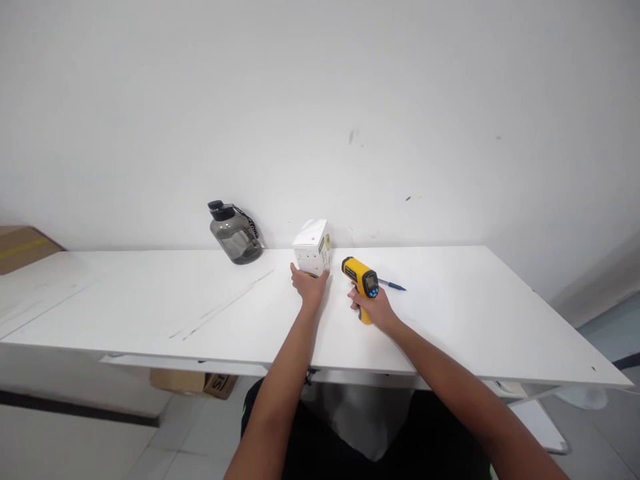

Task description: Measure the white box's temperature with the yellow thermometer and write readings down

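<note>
My left hand (pixel 309 283) grips the lower part of a white printed box (pixel 311 248), thumb and fingers on opposite sides. The box stands upright near the back of the white table (pixel 240 313). To its right, my right hand (pixel 376 307) is wrapped round the handle of a yellow and black infrared thermometer (pixel 359 275). Its small screen and blue buttons face me, while its nose points away toward the back left. Just behind that hand lies a blue pen (pixel 393 285), partly covered by the thermometer and hand.
A grey translucent water bottle (pixel 234 235) with a black cap and strap stands at the back left, against the wall (pixel 320 120). A cardboard box (pixel 25 248) is at the far left. Another carton (pixel 193 382) sits below the table.
</note>
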Tool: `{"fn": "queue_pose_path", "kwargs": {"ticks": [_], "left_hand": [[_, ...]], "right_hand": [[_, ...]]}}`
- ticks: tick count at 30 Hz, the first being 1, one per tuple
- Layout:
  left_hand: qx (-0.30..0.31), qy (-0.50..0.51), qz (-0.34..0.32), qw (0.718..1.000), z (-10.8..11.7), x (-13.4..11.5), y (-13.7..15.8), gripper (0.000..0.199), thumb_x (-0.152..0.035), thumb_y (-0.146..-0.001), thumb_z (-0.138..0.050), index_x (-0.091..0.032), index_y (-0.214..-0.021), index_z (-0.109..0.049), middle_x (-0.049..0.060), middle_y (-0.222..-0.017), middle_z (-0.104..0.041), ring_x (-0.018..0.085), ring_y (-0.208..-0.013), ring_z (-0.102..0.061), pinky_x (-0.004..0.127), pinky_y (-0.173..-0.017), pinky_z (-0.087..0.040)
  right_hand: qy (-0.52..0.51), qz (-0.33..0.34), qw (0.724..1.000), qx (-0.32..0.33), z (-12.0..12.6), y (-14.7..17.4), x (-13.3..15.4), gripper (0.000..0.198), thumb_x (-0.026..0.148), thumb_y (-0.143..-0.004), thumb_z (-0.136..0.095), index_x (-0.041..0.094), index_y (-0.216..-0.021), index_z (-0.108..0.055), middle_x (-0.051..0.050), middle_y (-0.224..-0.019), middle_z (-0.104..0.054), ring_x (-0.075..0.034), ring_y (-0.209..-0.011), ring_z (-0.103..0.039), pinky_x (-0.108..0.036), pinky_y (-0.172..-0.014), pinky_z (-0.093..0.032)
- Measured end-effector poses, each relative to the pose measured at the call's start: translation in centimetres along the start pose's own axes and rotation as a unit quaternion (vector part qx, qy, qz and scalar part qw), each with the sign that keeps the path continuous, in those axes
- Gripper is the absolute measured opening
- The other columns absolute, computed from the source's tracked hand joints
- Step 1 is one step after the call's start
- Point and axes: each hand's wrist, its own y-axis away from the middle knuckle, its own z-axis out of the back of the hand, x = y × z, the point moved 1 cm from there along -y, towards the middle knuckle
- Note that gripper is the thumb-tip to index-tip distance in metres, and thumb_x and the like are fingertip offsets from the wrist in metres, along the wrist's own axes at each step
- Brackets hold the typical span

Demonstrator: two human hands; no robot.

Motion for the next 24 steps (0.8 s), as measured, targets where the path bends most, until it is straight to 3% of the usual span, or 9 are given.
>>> {"fn": "queue_pose_path", "kwargs": {"ticks": [6, 13, 20, 24], "left_hand": [[-0.009, 0.001, -0.076, 0.997, -0.5, 0.0, 0.1, 0.113, -0.037, -0.059, -0.084, -0.019, -0.147, -0.015, 0.024, -0.15, -0.029, 0.041, -0.146, -0.021, 0.058, -0.117, -0.02], [0.009, 0.066, -0.078, 0.995, -0.8, 0.6, -0.3, 0.087, -0.036, -0.064, -0.082, -0.02, -0.133, -0.032, 0.017, -0.138, -0.044, 0.03, -0.132, -0.045, 0.047, -0.109, -0.04], [0.055, 0.137, -0.053, 0.988, -0.4, -0.5, 0.7, 0.072, -0.033, -0.069, -0.08, -0.021, -0.125, -0.036, 0.014, -0.132, -0.052, 0.026, -0.124, -0.054, 0.045, -0.102, -0.048], [0.082, 0.173, -0.1, 0.976, -0.4, -1.2, 1.5, 0.075, -0.032, -0.067, -0.081, -0.022, -0.128, -0.04, 0.013, -0.134, -0.053, 0.026, -0.125, -0.055, 0.042, -0.103, -0.049]], "right_hand": [[0.063, 0.026, 0.998, 0.006, -0.1, 0.1, -0.4, 0.035, 0.043, -0.068, -0.078, 0.016, -0.087, -0.069, -0.008, -0.091, -0.071, -0.02, -0.077, -0.064, -0.036, -0.074, -0.052], [0.099, -0.001, 0.995, -0.012, -0.4, 0.5, 0.1, 0.032, 0.044, -0.066, -0.076, 0.018, -0.077, -0.06, 0.001, -0.061, -0.06, -0.016, -0.06, -0.055, -0.034, -0.064, -0.046], [0.067, -0.005, 0.998, -0.013, -0.3, 0.4, 0.0, 0.039, 0.046, -0.063, -0.078, 0.019, -0.083, -0.059, 0.003, -0.063, -0.058, -0.014, -0.056, -0.054, -0.033, -0.06, -0.046], [0.066, -0.002, 0.997, -0.031, -0.3, 0.4, 0.6, 0.039, 0.049, -0.062, -0.078, 0.02, -0.08, -0.058, 0.002, -0.06, -0.057, -0.015, -0.055, -0.053, -0.032, -0.057, -0.046]]}}
